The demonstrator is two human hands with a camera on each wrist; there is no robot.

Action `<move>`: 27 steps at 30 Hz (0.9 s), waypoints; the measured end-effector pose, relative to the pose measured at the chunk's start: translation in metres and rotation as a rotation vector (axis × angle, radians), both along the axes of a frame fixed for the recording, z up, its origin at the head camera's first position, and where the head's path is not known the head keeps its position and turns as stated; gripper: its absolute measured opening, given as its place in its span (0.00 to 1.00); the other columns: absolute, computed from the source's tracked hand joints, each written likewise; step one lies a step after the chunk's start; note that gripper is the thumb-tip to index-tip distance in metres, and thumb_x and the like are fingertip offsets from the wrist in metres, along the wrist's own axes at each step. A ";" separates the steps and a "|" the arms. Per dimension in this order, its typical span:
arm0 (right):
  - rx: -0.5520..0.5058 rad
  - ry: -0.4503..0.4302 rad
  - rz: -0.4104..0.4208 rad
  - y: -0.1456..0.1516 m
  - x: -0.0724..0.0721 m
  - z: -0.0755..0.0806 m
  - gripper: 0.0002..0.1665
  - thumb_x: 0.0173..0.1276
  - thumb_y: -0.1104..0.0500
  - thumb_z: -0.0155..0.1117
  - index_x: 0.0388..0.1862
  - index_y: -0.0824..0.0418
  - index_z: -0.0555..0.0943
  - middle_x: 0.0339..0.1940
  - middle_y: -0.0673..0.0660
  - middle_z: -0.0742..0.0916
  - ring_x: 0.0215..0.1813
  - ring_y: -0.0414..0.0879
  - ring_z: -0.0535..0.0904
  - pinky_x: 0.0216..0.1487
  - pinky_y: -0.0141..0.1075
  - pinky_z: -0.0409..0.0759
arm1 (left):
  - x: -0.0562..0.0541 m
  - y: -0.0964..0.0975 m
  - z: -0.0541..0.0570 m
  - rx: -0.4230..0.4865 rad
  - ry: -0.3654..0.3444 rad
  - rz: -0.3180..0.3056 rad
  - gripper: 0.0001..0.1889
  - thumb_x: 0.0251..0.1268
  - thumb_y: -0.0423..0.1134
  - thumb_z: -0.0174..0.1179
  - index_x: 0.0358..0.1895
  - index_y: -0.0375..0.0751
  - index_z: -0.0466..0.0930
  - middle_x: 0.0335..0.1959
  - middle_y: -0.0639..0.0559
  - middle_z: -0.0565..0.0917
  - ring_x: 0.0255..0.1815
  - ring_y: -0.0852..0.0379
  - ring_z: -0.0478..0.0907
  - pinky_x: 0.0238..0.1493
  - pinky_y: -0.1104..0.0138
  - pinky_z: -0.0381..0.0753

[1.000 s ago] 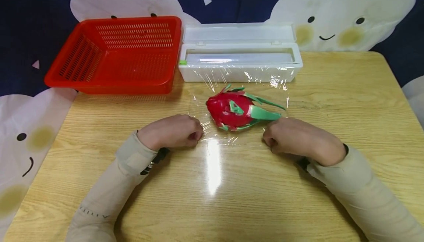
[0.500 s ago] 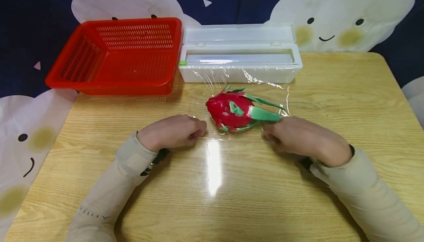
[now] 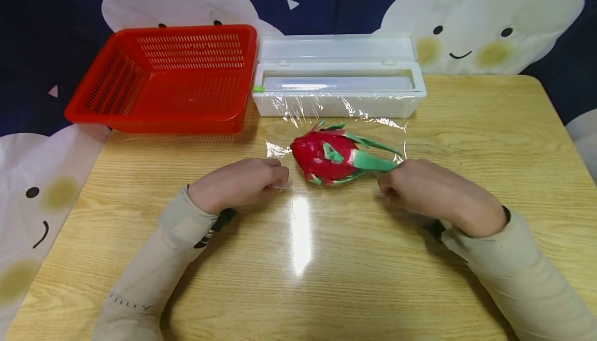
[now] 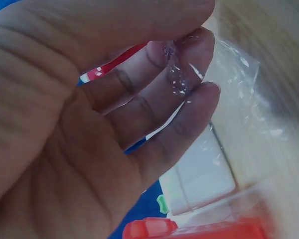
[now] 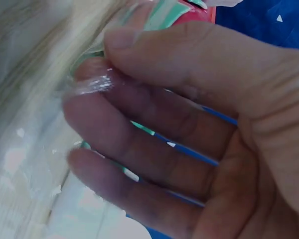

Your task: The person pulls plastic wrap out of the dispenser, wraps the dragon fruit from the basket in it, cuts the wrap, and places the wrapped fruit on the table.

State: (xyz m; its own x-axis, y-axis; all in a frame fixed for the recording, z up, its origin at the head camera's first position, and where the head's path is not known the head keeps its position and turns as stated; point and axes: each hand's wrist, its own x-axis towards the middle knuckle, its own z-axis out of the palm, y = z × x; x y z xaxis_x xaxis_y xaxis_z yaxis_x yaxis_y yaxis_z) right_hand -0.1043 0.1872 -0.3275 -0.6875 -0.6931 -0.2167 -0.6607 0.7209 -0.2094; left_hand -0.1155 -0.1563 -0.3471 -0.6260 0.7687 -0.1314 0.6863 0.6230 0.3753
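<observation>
A sheet of clear plastic wrap [image 3: 278,149] runs from the open white dispenser box [image 3: 338,103] toward me. On it lies a red dragon fruit [image 3: 322,155] with green leaf tips pointing right. My left hand [image 3: 240,181] pinches the wrap's near left corner between thumb and fingers; a crumpled bit of wrap [image 4: 177,74] shows at the fingertips in the left wrist view. My right hand [image 3: 431,190] pinches the near right corner beside the leaf tips, and bunched wrap [image 5: 97,84] crosses its fingers in the right wrist view.
A red perforated basket [image 3: 186,123] stands at the back left, right beside the box. The box lid [image 3: 338,48] is raised, with a roll [image 3: 338,83] inside and a green slider at its left end. A patterned cloth hangs behind the wooden table [image 3: 298,299].
My right hand has shifted slightly right and my left hand slightly up. The near edge of the wrap has drawn up toward the fruit, and its glints have changed. The fruit stays put.
</observation>
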 end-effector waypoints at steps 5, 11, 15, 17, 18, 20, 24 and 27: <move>0.001 0.016 -0.009 0.002 0.000 0.003 0.21 0.66 0.61 0.73 0.20 0.46 0.73 0.20 0.43 0.74 0.26 0.38 0.66 0.29 0.32 0.65 | 0.001 -0.003 0.005 0.036 0.024 0.000 0.12 0.64 0.23 0.59 0.28 0.42 0.72 0.25 0.54 0.66 0.29 0.59 0.64 0.32 0.70 0.65; -0.019 0.047 -0.009 0.005 0.003 0.007 0.22 0.67 0.59 0.73 0.19 0.45 0.71 0.18 0.41 0.70 0.24 0.36 0.63 0.28 0.30 0.61 | 0.001 -0.006 0.010 0.065 0.093 -0.009 0.10 0.62 0.24 0.62 0.30 0.43 0.76 0.27 0.53 0.74 0.32 0.59 0.70 0.35 0.69 0.73; -0.059 0.095 0.011 0.008 0.004 0.009 0.23 0.65 0.65 0.71 0.19 0.46 0.71 0.18 0.40 0.69 0.24 0.35 0.62 0.28 0.30 0.61 | 0.001 -0.007 0.014 0.080 0.165 -0.024 0.08 0.63 0.24 0.62 0.33 0.43 0.81 0.29 0.52 0.80 0.35 0.57 0.75 0.40 0.67 0.79; -0.076 0.123 0.017 0.009 0.005 0.011 0.23 0.62 0.69 0.70 0.19 0.46 0.70 0.19 0.41 0.70 0.24 0.35 0.61 0.28 0.30 0.61 | 0.002 -0.007 0.017 0.082 0.182 -0.022 0.07 0.66 0.25 0.64 0.35 0.42 0.83 0.32 0.52 0.83 0.38 0.57 0.78 0.43 0.65 0.82; -0.083 0.136 0.019 0.009 0.005 0.012 0.23 0.62 0.70 0.70 0.20 0.47 0.71 0.19 0.41 0.70 0.24 0.35 0.61 0.28 0.30 0.61 | 0.002 -0.008 0.018 0.084 0.186 -0.017 0.06 0.67 0.26 0.65 0.37 0.42 0.84 0.34 0.52 0.84 0.39 0.56 0.79 0.45 0.64 0.84; -0.095 0.153 0.015 0.010 0.005 0.014 0.22 0.63 0.69 0.70 0.21 0.47 0.72 0.19 0.40 0.72 0.23 0.34 0.62 0.27 0.29 0.63 | 0.003 -0.009 0.020 0.092 0.189 0.001 0.04 0.68 0.29 0.67 0.40 0.43 0.86 0.37 0.52 0.86 0.41 0.56 0.81 0.48 0.63 0.86; -0.106 0.165 0.005 0.009 0.005 0.018 0.19 0.67 0.66 0.71 0.23 0.47 0.74 0.21 0.40 0.75 0.23 0.35 0.64 0.26 0.30 0.65 | 0.004 -0.012 0.023 0.120 0.210 0.020 0.05 0.67 0.33 0.69 0.43 0.42 0.87 0.40 0.52 0.87 0.43 0.57 0.83 0.50 0.63 0.88; -0.107 0.165 -0.001 0.009 0.005 0.020 0.19 0.67 0.67 0.70 0.24 0.47 0.75 0.22 0.41 0.75 0.25 0.36 0.64 0.27 0.30 0.65 | 0.004 -0.012 0.023 0.142 0.232 0.015 0.06 0.66 0.32 0.69 0.44 0.41 0.87 0.41 0.51 0.88 0.44 0.56 0.84 0.51 0.63 0.88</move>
State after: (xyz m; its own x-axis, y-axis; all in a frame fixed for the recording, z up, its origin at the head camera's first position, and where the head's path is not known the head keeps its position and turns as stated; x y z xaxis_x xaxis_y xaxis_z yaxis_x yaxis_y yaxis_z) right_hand -0.0993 0.1962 -0.3079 -0.7085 -0.7053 -0.0261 -0.6915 0.7011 -0.1740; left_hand -0.1111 -0.1682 -0.3238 -0.6378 0.7599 0.1254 0.7556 0.5859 0.2929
